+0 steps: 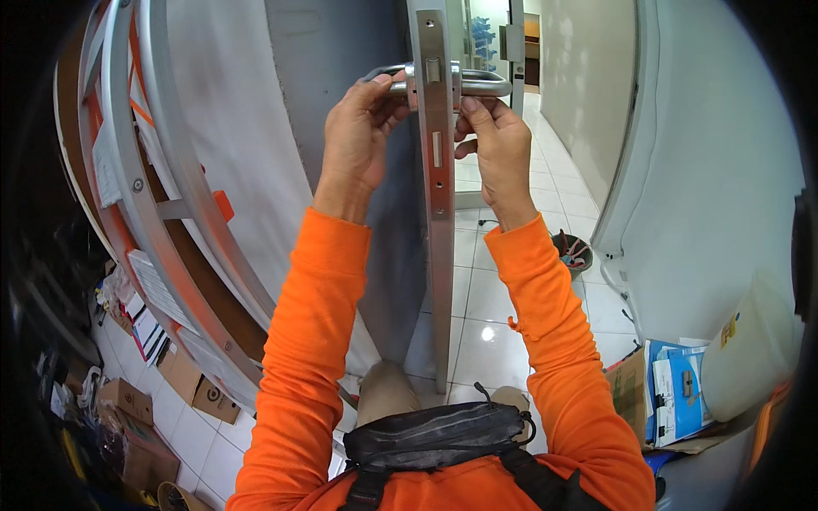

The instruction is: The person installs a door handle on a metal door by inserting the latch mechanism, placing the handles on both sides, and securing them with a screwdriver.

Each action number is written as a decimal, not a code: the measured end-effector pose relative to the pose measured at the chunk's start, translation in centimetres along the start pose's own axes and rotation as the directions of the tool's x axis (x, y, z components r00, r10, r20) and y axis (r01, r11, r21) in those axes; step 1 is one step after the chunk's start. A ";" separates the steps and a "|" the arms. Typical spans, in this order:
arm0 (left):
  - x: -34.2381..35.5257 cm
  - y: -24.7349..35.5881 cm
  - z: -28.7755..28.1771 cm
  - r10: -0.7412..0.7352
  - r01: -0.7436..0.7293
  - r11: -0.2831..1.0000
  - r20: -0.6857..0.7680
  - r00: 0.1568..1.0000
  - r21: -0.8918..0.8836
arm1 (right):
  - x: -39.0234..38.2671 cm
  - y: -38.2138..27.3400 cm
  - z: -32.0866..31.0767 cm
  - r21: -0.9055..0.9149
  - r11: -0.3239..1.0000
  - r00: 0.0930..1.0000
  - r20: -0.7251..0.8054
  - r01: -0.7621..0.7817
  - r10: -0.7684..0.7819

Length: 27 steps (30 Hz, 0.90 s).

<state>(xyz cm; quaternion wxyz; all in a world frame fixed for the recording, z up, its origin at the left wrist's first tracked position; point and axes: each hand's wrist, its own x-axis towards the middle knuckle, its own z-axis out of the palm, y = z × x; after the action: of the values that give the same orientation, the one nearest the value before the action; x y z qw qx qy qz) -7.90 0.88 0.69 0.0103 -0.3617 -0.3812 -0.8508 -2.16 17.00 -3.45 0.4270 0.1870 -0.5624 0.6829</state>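
A door point(440, 281) stands edge-on in front of me, with a metal lock faceplate point(438, 149) set into its edge. Silver lever handles stick out from both sides, the left lever point(394, 70) and the right lever point(487, 83). My left hand point(351, 145) is closed around the left lever close to its base, thumb on top. Just under the base of the right lever, my right hand point(501, 152) has thumb and fingers pinched together. Whatever sits between those fingertips is too small or hidden to make out.
An aluminium ladder point(128, 183) leans at the left, above cardboard boxes point(183, 375) and papers on the tiled floor point(490, 345). Beyond the door stands a dark bucket point(571, 254) holding tools. A whitish bin point(750, 353) and blue folders point(677, 396) are at the right. My waist bag point(434, 439) hangs in front.
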 end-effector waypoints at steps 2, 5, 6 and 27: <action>0.1 0.1 -0.5 -0.011 0.011 1.000 0.039 0.999 -0.016 | 0.0 -0.1 0.1 -0.039 0.996 0.997 0.017 -0.076 0.076; 0.2 -0.4 -0.4 0.006 -0.005 0.999 0.032 0.999 -0.038 | -0.4 0.6 0.4 0.091 0.992 0.995 -0.039 0.091 -0.088; 0.2 -0.5 -0.4 0.011 -0.010 0.999 0.027 1.000 -0.040 | -0.3 0.8 0.3 0.091 0.992 0.996 -0.033 0.090 -0.087; -2.7 -2.1 3.6 0.177 -0.191 0.979 -0.164 0.970 -0.076 | -0.2 1.0 -0.6 0.133 0.984 0.993 0.005 0.117 -0.119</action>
<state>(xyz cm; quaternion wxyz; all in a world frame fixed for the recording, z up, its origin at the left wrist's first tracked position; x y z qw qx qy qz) -4.33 4.04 -0.80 0.1026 -0.3278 -0.3046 -0.8884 -2.71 17.52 -4.38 0.4497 0.2524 -0.5063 0.6912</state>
